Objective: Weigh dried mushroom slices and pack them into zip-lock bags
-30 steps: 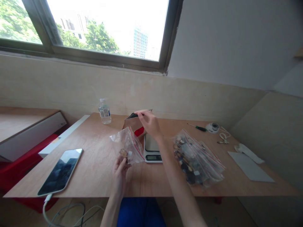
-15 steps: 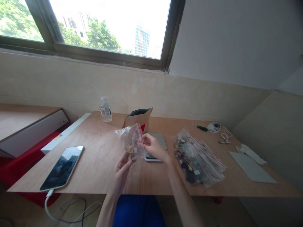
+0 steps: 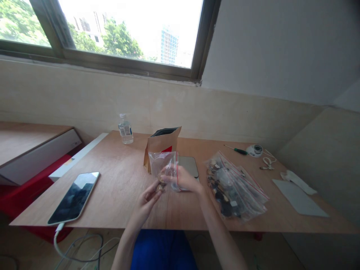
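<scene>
Fingers [image 3: 152,189] of the left hand [image 3: 144,200] were pinched together on the lower part of a clear bag [image 3: 156,161], which had a red strip [image 3: 177,168] along its mouth and was held raised above the table [image 3: 112,187]. Small brown pieces [image 3: 161,186] sat low in the bag, right by those fingertips. The right hand [image 3: 182,179] reached in from the other side, across the red strip, its fingers apparently inside the bag; through the wrinkled plastic it was impossible to tell whether they gripped anything. Just behind the bag stood an open paper pouch [image 3: 161,144], upright. A scale [image 3: 191,164] lay beyond the right hand, partly hidden by it. To the right of the right forearm [image 3: 213,217], a pile of filled bags [image 3: 232,191] rested on the table. Farther right were a screwdriver [image 3: 240,151], a small white camera [image 3: 255,150] with its cord [image 3: 266,162], and a pale sheet [image 3: 298,200] beside a white wrapper [image 3: 299,182]. A bottle [image 3: 126,133] stood near the wall [image 3: 112,101] on the left, and a phone [image 3: 74,198] lay closer to the front, a cable [image 3: 56,240] plugged into its near end.
</scene>
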`<state>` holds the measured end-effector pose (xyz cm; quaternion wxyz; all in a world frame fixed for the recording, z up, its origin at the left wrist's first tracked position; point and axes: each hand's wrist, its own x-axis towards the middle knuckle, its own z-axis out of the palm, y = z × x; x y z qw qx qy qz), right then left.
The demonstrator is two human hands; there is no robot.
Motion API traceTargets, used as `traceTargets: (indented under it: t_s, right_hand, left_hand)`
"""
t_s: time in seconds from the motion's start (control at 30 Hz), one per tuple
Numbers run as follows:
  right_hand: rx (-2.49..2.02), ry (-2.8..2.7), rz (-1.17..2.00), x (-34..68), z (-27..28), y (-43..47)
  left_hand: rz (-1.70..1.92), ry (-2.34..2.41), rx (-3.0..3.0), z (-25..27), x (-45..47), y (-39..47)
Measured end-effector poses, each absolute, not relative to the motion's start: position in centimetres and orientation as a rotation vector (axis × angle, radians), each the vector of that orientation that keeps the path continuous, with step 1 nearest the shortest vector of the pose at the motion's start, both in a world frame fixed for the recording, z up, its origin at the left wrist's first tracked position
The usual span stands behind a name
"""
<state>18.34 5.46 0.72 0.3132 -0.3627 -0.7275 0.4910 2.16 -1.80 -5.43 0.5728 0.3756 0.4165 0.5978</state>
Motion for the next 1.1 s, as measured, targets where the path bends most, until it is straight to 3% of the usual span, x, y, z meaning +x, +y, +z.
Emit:
traceTargets:
  t_s: [0.4,1.1]
  right_hand:
    - [-0.933,-1.66,1.665,18.5,0.6,4.1]
    - [-1.018,-1.746,1.426,17.3,-1.7,3.7]
  left_hand:
    - [1.45,1.073,0.922,-6.0,2.0,-1.3]
    - [1.511,1.182,1.099,-6.3,2.4,-1.2]
